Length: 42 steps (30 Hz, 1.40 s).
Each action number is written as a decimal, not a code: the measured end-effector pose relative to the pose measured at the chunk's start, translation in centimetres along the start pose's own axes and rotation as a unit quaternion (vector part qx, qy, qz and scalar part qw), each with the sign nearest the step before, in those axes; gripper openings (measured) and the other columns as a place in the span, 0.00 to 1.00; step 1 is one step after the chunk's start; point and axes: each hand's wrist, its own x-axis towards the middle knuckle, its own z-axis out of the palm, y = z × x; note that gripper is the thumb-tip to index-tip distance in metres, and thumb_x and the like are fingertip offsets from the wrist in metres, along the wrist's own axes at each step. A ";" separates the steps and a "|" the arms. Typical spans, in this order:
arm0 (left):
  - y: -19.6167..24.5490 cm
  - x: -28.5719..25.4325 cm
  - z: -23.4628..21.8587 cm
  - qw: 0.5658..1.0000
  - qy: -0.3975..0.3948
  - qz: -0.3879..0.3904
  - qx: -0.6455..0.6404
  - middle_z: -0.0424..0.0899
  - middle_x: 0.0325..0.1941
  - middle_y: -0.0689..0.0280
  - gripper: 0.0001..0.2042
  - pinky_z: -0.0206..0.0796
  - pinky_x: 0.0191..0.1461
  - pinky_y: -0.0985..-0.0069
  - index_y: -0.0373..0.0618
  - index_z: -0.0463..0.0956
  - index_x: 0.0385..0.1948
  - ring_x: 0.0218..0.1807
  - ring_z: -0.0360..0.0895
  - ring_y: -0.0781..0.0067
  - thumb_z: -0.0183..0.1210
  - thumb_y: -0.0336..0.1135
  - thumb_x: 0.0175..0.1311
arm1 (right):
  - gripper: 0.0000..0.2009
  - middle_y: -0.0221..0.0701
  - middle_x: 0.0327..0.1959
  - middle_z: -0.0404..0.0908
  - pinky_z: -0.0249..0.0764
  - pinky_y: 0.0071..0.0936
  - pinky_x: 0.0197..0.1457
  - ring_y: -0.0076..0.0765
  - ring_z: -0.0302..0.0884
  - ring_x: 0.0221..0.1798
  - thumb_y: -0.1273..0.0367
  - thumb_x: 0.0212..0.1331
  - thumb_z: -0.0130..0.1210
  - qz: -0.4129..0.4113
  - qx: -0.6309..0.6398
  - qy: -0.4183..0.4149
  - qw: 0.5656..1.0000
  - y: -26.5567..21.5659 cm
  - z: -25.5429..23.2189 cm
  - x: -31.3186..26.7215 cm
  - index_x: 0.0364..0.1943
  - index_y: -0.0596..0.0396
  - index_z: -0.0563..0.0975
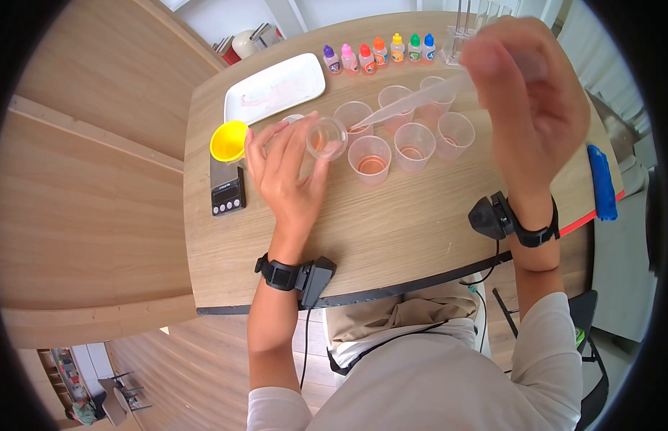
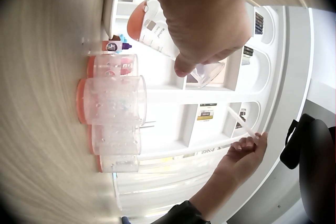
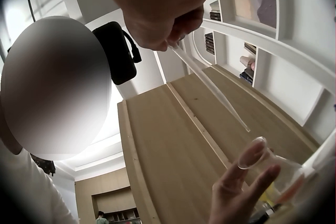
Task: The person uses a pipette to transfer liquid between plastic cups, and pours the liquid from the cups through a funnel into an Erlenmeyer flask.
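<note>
My left hand (image 1: 287, 169) grips a clear conical flask (image 2: 157, 32) by its neck, tilted, with orange-pink liquid low inside. Its mouth faces up towards the head camera. Raised at the right, my right hand (image 1: 535, 100) pinches a translucent plastic dropper (image 1: 413, 103) near its upper end. The dropper's thin tip points down and left towards the flask; in the right wrist view a gap separates tip and flask mouth. Behind and right of the flask stand several clear plastic cups (image 1: 369, 159) with orange-pink liquid at the bottom.
A row of small dropper bottles (image 1: 397, 49) with coloured caps lines the back. At the left are a white tray (image 1: 237, 93) with pink traces, a yellow cup (image 1: 228, 141) and a digital scale (image 1: 228, 194). A tube rack (image 1: 452, 50) stands back right; a blue item (image 1: 601, 183) lies at the right edge.
</note>
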 end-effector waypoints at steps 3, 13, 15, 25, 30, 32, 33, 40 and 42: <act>-0.1 -0.2 0.1 1.000 0.022 0.007 -0.018 0.84 0.44 0.69 0.23 0.54 0.68 0.56 0.49 0.82 0.46 0.52 0.75 0.61 0.72 0.28 0.43 | 0.03 0.24 0.25 0.77 0.58 0.16 0.27 0.14 0.65 0.25 0.72 0.57 0.62 -0.157 0.037 -0.085 0.983 -0.4 0.0 0.2 0.30 0.57 0.80; 0.0 -0.3 -0.7 0.998 0.037 0.038 -0.019 0.83 0.47 0.63 0.21 0.53 0.70 0.50 0.43 0.81 0.45 0.55 0.75 0.56 0.68 0.24 0.42 | 0.07 0.24 0.24 0.76 0.67 0.29 0.29 0.31 0.72 0.31 0.65 0.50 0.64 -0.142 -0.063 -0.245 0.957 1.0 4.2 -2.8 0.31 0.48 0.80; 0.0 -0.4 -0.8 0.998 0.037 0.044 -0.016 0.83 0.47 0.63 0.21 0.53 0.70 0.50 0.43 0.81 0.45 0.55 0.75 0.56 0.69 0.25 0.42 | 0.08 0.25 0.25 0.78 0.66 0.29 0.30 0.33 0.70 0.29 0.66 0.50 0.66 -0.136 -0.045 -0.250 0.958 1.1 4.2 -2.9 0.34 0.49 0.81; 0.2 -0.3 -0.8 0.998 0.036 0.058 -0.004 0.83 0.46 0.61 0.22 0.52 0.70 0.50 0.42 0.81 0.44 0.54 0.75 0.55 0.69 0.26 0.41 | 0.08 0.28 0.25 0.76 0.69 0.31 0.30 0.34 0.71 0.31 0.67 0.50 0.64 -0.189 -0.068 -0.241 0.950 1.9 5.1 -3.5 0.27 0.52 0.77; 0.2 -0.3 -0.8 0.998 0.032 0.057 0.001 0.83 0.46 0.63 0.22 0.53 0.70 0.50 0.43 0.81 0.44 0.55 0.75 0.56 0.70 0.25 0.41 | 0.08 0.28 0.24 0.76 0.67 0.31 0.29 0.36 0.70 0.29 0.67 0.50 0.66 -0.173 -0.047 -0.209 0.961 2.3 5.4 -3.8 0.28 0.53 0.78; 0.1 -0.3 -0.7 0.998 0.033 0.056 0.002 0.83 0.46 0.64 0.22 0.53 0.70 0.51 0.44 0.81 0.44 0.55 0.75 0.56 0.70 0.25 0.41 | 0.07 0.27 0.22 0.74 0.66 0.28 0.28 0.34 0.69 0.28 0.67 0.50 0.66 -0.123 -0.019 -0.211 0.970 2.8 5.5 -3.5 0.29 0.52 0.80; 0.2 -0.3 -0.7 0.998 0.032 0.052 0.002 0.83 0.47 0.64 0.22 0.53 0.70 0.51 0.44 0.81 0.44 0.55 0.75 0.56 0.70 0.25 0.41 | 0.07 0.27 0.22 0.74 0.66 0.28 0.28 0.34 0.69 0.28 0.67 0.50 0.66 -0.123 -0.019 -0.211 0.970 2.6 5.3 -3.4 0.29 0.52 0.80; 0.2 -0.1 -0.7 0.999 0.023 0.035 0.001 0.84 0.46 0.66 0.22 0.55 0.68 0.55 0.44 0.81 0.44 0.54 0.75 0.57 0.71 0.26 0.40 | 0.08 0.26 0.20 0.75 0.68 0.30 0.31 0.33 0.73 0.28 0.64 0.54 0.63 -0.014 -0.019 -0.253 0.967 1.3 4.1 -2.2 0.26 0.51 0.78; 0.1 -0.1 -0.6 0.999 0.020 0.027 0.004 0.84 0.45 0.67 0.22 0.56 0.67 0.57 0.44 0.81 0.44 0.54 0.75 0.58 0.72 0.26 0.40 | 0.08 0.26 0.19 0.75 0.67 0.29 0.29 0.32 0.72 0.25 0.64 0.53 0.63 -0.014 -0.016 -0.247 0.969 0.9 3.7 -1.6 0.25 0.51 0.78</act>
